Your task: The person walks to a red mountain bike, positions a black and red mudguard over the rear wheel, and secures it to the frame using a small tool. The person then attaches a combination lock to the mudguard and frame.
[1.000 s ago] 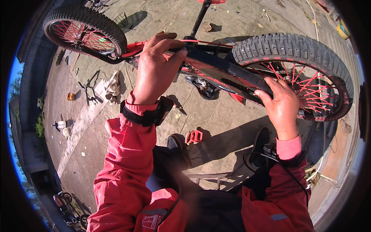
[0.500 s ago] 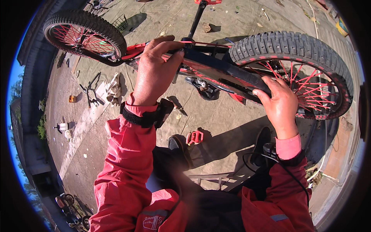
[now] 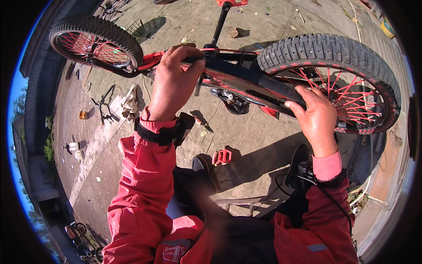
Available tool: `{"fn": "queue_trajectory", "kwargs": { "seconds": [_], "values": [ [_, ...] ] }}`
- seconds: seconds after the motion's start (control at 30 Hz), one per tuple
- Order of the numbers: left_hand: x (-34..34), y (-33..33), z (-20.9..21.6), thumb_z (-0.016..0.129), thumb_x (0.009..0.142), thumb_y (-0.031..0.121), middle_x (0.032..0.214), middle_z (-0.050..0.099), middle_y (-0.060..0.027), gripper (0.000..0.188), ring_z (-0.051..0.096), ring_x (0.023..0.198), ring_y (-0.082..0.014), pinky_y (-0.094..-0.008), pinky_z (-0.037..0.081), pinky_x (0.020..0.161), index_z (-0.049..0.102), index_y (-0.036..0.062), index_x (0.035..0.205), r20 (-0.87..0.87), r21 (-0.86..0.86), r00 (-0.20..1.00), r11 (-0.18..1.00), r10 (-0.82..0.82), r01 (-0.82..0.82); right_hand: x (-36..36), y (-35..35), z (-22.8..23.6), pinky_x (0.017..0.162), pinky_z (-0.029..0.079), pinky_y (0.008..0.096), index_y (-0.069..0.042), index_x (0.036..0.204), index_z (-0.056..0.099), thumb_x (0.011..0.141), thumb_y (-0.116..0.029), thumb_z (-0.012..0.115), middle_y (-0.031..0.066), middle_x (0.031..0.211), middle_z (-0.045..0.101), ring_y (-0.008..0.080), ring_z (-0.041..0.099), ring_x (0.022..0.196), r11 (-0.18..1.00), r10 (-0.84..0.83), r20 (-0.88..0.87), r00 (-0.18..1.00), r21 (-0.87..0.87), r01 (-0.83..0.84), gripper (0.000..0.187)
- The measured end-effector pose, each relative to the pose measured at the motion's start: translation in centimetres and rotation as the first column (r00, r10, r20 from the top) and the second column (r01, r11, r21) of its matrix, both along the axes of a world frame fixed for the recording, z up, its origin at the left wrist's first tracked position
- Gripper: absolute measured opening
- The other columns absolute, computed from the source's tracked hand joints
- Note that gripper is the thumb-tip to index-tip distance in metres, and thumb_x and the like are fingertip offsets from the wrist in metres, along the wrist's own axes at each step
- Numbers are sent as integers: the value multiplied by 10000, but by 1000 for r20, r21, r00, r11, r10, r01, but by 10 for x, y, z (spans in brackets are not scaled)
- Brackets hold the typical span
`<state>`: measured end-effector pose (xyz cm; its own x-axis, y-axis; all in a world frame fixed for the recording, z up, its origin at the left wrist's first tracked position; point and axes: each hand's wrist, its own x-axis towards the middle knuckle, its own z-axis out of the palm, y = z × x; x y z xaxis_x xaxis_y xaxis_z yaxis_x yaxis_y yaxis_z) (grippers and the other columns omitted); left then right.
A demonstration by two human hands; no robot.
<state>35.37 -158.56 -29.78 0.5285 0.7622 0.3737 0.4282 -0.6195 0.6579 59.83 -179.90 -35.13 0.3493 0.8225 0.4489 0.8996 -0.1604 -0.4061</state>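
- Head view: a small red-and-black bicycle (image 3: 246, 79) is held up off the concrete ground (image 3: 255, 145), lying roughly level across the person's front.
- The left hand (image 3: 173, 83) is closed over the frame near the seat post, fingers (image 3: 187, 55) wrapped on top.
- The right hand (image 3: 316, 116) grips the dark frame tube beside the knobby tyre (image 3: 334, 50), thumb over it.
- The other wheel (image 3: 94, 42) sits up to the left.
- A red pedal (image 3: 222, 156) lies on the ground below; whether it belongs to this bike is hard to tell.
- Looks like a lift-and-turn step; the next move calls for both grips staying firm and the frame kept balanced.
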Motion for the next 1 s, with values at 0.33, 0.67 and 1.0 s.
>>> {"fn": "queue_trajectory", "kwargs": {
  "seconds": [0.33,0.67,1.0],
  "values": [
    [4,0,-3,706,843,119,1153,676,-176,191,653,1081,-309,-369,489,965,718,19,1006,14,11,998,998,62,-62,0,0,0,768,547,374,-45,1112,714,752,-251,844,113,1011,711,309,694,902,1000,-6,5,1000,-10,6,435],
    [6,1,4,722,813,164,1073,696,-181,231,664,1031,-311,-368,498,932,720,-7,968,-47,11,995,996,87,-87,-1,0,2,770,545,376,-43,1112,716,751,-252,845,118,1019,712,313,694,909,1000,-17,4,1000,-22,17,437],
    [8,1,9,724,814,201,977,687,-178,260,679,875,-276,-354,524,805,718,-11,966,-91,-118,987,983,132,-143,0,2,2,772,547,385,-38,1114,715,755,-240,844,129,1017,714,321,694,904,999,-20,39,999,-47,22,432]
  ]
}}
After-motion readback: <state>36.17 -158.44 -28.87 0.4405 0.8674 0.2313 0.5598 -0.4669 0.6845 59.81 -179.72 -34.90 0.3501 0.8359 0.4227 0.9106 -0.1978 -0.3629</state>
